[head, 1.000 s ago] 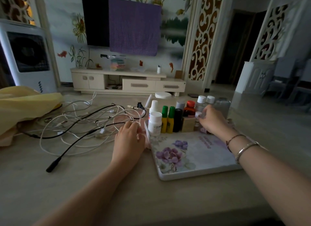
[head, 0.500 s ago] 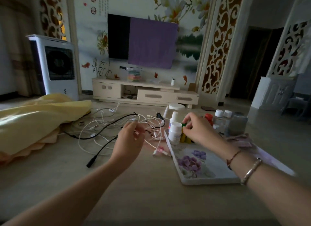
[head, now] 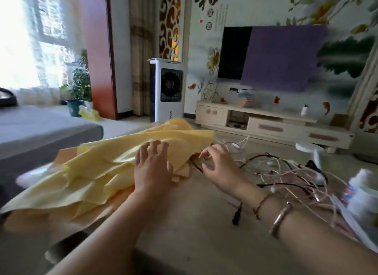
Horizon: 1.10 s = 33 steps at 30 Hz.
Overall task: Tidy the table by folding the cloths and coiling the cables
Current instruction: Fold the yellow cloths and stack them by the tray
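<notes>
Head view: table [head: 194, 229] bears yellow cloths [head: 98, 168], tangled cables [head: 286, 172].

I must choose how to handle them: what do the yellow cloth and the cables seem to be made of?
Yellow cloth: likely thin woven fabric, matte; it drapes in soft, layered folds. Cables: probably plastic-sheathed wire, smooth white and black, lying in loose springy loops.

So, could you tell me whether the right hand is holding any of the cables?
No, the right hand hovers with loosely curled fingers holding nothing, beside the yellow cloth, left of the cables.
</notes>
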Tool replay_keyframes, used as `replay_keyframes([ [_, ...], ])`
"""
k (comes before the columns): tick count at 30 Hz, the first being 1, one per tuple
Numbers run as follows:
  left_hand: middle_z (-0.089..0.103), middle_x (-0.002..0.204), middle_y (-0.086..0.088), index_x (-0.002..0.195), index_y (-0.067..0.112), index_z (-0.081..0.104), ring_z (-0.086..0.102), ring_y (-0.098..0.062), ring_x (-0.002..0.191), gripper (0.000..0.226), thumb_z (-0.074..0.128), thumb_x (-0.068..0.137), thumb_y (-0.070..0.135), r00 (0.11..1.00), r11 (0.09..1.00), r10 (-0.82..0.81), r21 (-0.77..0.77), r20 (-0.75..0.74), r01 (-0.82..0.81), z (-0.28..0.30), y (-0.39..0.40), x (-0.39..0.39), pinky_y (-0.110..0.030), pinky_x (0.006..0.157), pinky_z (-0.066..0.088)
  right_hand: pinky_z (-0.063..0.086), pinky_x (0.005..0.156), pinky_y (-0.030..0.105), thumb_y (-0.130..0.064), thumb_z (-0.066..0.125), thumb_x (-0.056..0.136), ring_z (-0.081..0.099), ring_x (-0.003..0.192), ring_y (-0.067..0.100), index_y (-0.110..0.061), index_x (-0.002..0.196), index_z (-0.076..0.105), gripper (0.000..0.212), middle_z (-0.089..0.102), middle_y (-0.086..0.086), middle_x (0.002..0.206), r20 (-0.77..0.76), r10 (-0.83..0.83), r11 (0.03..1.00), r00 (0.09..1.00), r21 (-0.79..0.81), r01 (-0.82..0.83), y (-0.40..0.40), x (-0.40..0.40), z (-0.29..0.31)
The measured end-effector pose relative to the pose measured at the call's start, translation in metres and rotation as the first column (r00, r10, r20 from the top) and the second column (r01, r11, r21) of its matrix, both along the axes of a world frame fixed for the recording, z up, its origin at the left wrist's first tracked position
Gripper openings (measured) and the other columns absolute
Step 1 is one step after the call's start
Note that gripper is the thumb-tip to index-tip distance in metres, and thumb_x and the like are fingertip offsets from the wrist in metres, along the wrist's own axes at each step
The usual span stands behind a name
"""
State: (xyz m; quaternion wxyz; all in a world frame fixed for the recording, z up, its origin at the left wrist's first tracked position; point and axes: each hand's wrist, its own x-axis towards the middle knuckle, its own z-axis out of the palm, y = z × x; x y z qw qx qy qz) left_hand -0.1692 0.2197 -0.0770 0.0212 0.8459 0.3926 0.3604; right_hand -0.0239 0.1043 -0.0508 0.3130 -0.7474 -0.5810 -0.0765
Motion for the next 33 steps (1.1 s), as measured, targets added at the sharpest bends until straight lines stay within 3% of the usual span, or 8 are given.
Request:
replay_keyframes([
  [3,0.051,0.135,0.000,0.125,0.027,0.054,0.037,-0.025,0.132,0.034,0.053,0.091,0.033,0.987,0.997,0.050,-0.055,-0.155,-0.059,-0.002,0.016,-0.015,-0.042,0.117,0.018,0.040,0.095,0.027,-0.014,0.059,0.088,0.049,0.108,0.017,-0.014,0.106,0.060,0.018,0.051,0.001,0.113,-0.025,0.074,0.997,0.997,0.021,-0.073,0.037,-0.020,-0.011],
  [6,0.069,0.093,0.000,0.090,0.025,0.070,0.058,-0.020,0.091,0.018,0.052,0.089,0.024,0.999,0.994,0.041,-0.096,-0.012,-0.041,0.009,0.016,-0.019,-0.039,0.105,0.034,0.037,0.092,0.026,-0.024,0.063,0.087,0.046,0.113,0.017,-0.019,0.117,0.054,0.031,0.051,0.000,0.121,-0.028,0.102,0.995,0.994,-0.016,-0.103,0.057,-0.035,-0.026],
  [11,0.065,0.065,0.009,0.074,0.026,0.069,0.059,-0.007,0.057,0.019,0.059,0.088,0.034,0.967,0.961,-0.104,-0.227,0.230,0.158,0.029,-0.008,-0.007,-0.024,0.051,0.042,0.043,0.085,0.036,-0.027,0.061,0.086,0.052,0.101,0.022,-0.020,0.119,0.053,0.034,0.059,-0.001,0.111,-0.042,0.153,0.987,0.987,0.061,-0.150,0.045,-0.038,-0.027],
  [17,0.057,0.103,0.022,0.111,0.035,0.058,0.057,-0.004,0.090,0.049,0.070,0.071,0.061,0.903,0.871,-0.373,-0.255,0.213,0.420,0.025,-0.041,0.007,-0.029,0.077,0.052,0.040,0.059,0.027,-0.007,0.053,0.090,0.057,0.073,0.020,-0.013,0.086,0.062,0.012,0.063,0.006,0.077,-0.011,-0.038,0.982,0.999,0.185,0.040,-0.021,0.002,0.022],
  [20,0.056,0.115,0.018,0.121,0.035,0.048,0.056,-0.009,0.101,0.053,0.074,0.075,0.043,0.926,0.925,-0.376,-0.053,0.031,0.377,0.019,-0.061,0.011,-0.032,0.089,0.049,0.047,0.060,0.027,0.001,0.054,0.087,0.058,0.071,0.017,-0.009,0.087,0.062,0.013,0.064,0.003,0.078,-0.015,-0.125,0.960,0.992,0.250,0.124,-0.061,0.021,0.047],
  [23,0.062,0.112,0.012,0.114,0.030,0.053,0.062,-0.013,0.093,0.037,0.069,0.081,0.025,0.936,0.937,-0.349,-0.041,-0.044,0.347,0.025,-0.070,0.012,-0.028,0.079,0.051,0.048,0.062,0.031,0.001,0.052,0.086,0.056,0.075,0.018,-0.011,0.088,0.057,0.013,0.060,0.002,0.082,0.021,-0.224,0.953,0.974,0.215,0.215,-0.097,0.038,0.061],
  [27,0.066,0.092,0.003,0.094,0.022,0.067,0.061,-0.013,0.081,0.010,0.062,0.086,0.018,0.903,0.825,-0.414,-0.371,0.116,0.426,0.053,-0.086,0.015,-0.026,0.070,0.051,0.046,0.060,0.033,-0.014,0.057,0.086,0.055,0.075,0.020,-0.015,0.087,0.050,0.007,0.056,0.001,0.082,0.115,-0.277,0.960,0.954,0.068,0.271,-0.140,0.046,0.066],
  [33,0.066,0.091,-0.004,0.094,0.018,0.066,0.061,-0.015,0.077,0.014,0.053,0.093,0.012,0.806,0.537,-0.446,-0.604,0.390,0.589,0.088,-0.124,0.024,-0.024,0.067,0.050,0.035,0.061,0.024,-0.070,0.058,0.075,0.047,0.088,0.010,-0.029,0.108,0.042,0.055,0.048,-0.011,0.096,0.326,-0.315,0.920,0.892,-0.125,0.370,-0.191,0.038,0.071],
])
